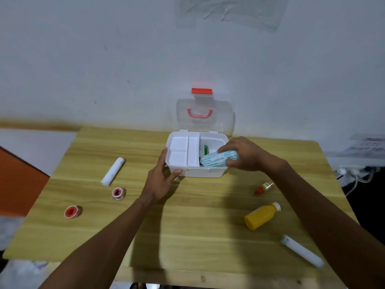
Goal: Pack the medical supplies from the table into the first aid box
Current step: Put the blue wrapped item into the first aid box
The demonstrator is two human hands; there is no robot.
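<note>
First aid box (205, 171) near the bench's (187, 236) far edge, lid up. Left hand (161, 180) spread against its left front corner. Right hand (243, 154) pinching a striped bandage pack (216, 158) over the right compartment.

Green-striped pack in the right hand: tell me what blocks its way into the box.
Nothing visible blocks it. The right hand holds the green-striped pack over the open right side of the first aid box; the lid stands up behind. The white tray covers only the left side; a small green item lies inside.
</note>
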